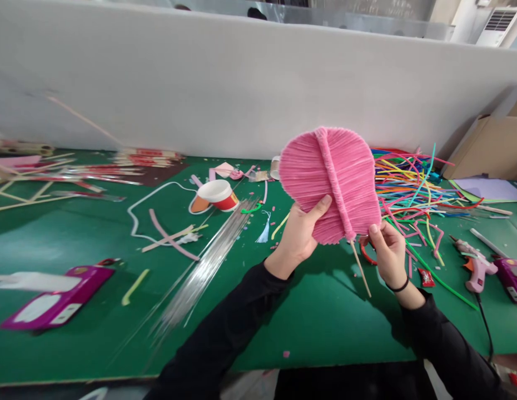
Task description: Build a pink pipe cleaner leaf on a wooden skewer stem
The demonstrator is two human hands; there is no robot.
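Note:
A pink fan (300,172), its rounded face built from rows of fuzzy pipe cleaners, is held up above the table, tilted slightly. A thicker pink strip runs down its middle, and a thin wooden stick (361,269) sticks out below. My left hand (298,233) grips the lower left part, thumb on the front and the other fingers hidden behind. At the lower right edge, my right hand (387,247) pinches the rim between thumb and fingers. Behind the right hand, a red ring-shaped item (368,253) shows in part.
Many coloured pipe cleaners (408,183) lie at the back right, near a cardboard box (492,139). A pink glue gun (477,266) with a cord rests at right. Thin wires (208,261), a paper cup (220,194) and a purple box (70,294) occupy the left side of the green table (192,347).

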